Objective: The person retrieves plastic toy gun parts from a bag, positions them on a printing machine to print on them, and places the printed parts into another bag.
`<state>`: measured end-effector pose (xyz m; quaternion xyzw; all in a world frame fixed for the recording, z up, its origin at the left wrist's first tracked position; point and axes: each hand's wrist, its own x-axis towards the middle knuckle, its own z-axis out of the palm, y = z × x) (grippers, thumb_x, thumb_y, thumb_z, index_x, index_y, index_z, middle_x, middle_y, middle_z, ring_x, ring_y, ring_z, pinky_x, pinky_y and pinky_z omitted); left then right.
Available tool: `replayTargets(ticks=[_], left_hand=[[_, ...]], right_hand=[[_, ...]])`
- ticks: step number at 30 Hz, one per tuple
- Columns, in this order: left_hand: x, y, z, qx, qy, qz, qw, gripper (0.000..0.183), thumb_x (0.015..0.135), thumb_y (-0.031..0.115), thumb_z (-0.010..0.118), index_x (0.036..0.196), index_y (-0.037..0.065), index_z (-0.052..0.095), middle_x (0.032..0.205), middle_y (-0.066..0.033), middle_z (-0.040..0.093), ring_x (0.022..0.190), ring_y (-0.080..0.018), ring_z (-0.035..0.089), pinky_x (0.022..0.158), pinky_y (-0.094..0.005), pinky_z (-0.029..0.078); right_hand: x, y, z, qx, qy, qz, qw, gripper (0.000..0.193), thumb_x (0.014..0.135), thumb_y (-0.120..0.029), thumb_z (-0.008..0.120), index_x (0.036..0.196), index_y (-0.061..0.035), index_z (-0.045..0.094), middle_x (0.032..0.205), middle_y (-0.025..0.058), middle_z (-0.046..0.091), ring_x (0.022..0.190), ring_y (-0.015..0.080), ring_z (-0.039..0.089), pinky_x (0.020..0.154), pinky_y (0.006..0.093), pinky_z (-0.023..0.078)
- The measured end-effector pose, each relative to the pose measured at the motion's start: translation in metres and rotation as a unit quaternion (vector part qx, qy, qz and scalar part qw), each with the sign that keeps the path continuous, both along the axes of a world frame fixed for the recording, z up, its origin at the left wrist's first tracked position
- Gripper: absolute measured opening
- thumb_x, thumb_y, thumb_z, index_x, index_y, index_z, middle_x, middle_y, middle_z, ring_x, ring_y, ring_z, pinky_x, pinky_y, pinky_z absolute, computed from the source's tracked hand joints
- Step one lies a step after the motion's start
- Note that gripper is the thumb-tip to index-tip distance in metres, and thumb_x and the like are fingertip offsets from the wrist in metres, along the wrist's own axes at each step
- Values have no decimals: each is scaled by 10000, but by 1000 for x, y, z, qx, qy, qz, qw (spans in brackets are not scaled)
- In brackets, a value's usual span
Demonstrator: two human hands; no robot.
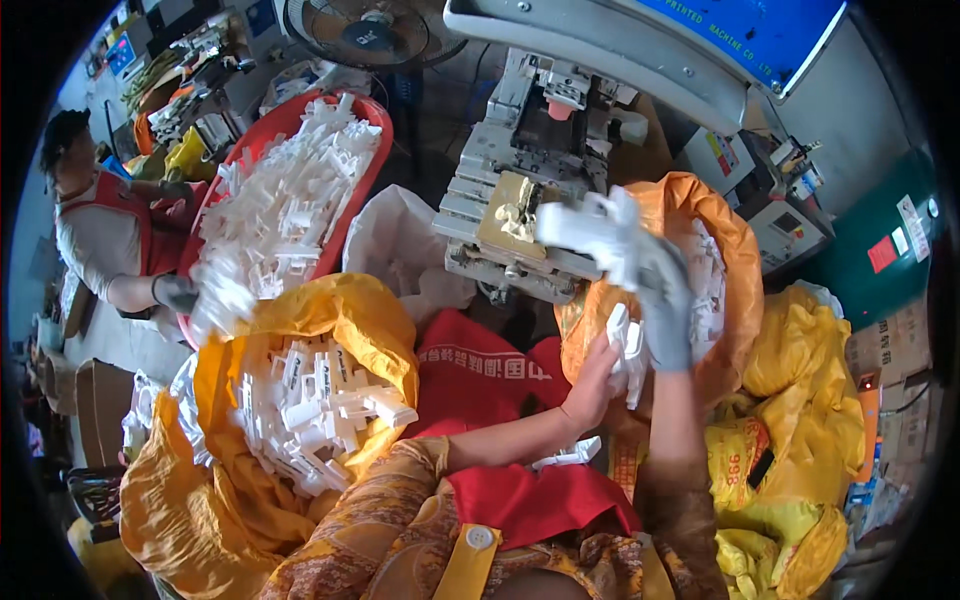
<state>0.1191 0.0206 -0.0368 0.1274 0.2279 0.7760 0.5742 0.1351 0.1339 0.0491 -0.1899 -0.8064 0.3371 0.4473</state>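
Observation:
My left hand is bare and reaches across to the right. Its closed fingers hold several white plastic pieces in front of the orange sack. Above it, my right hand, in a grey glove, is closed around another white plastic part, which is smeared by motion. This part is just right of the machine's small metal plate, where a cream-coloured pad or fixture sits. Behind my right hand, the orange woven sack holds more white pieces. A few white pieces lie near my lap.
At left, a yellow sack brims with printed white pieces. Beyond it, a red tub is heaped with white parts; a gloved co-worker is beside it. The printing machine stands ahead, a fan behind. Yellow sacks crowd the right.

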Motion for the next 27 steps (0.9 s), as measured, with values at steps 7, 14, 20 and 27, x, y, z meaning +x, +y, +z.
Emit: replayTargets(ticks=[7, 14, 20, 27], left_hand=[[-17, 3, -8, -95, -63, -50, 992, 348, 977, 492, 417, 908, 154, 464, 588, 17, 385, 500, -112, 376, 466, -288, 343], [-26, -7, -9, -77, -56, -94, 991, 358, 953, 465, 493, 1087, 133, 522, 747, 19, 505, 649, -124, 488, 579, -289, 410], [-38, -9, -3, -41, -161, -153, 974, 501, 949, 460, 496, 1313, 115, 477, 1240, -89, 564, 1171, -234, 530, 983, -398, 425], [-56, -49, -2, 137, 173, -177, 959, 617, 885, 298, 645, 1390, 39, 404, 1251, -51, 541, 1175, -175, 471, 1010, -311, 363]], right_hand=[[-106, 19, -11, 173, -159, 92, 968, 425, 811, -48, 573, 1230, -107, 610, 940, 167, 528, 839, 323, 560, 769, 383, 471], [-88, 12, 21, 263, -253, 53, 930, 456, 797, -151, 598, 1251, -110, 577, 1059, 188, 553, 951, 387, 567, 859, 432, 476], [49, -7, 39, 136, -344, 99, 924, 817, 709, -354, 772, 1376, -32, 428, 1314, 217, 499, 1184, 399, 497, 1000, 448, 399], [79, -37, -19, -35, -244, -8, 969, 646, 741, -77, 682, 1349, -22, 472, 1145, 160, 592, 1051, 250, 576, 894, 365, 462]])
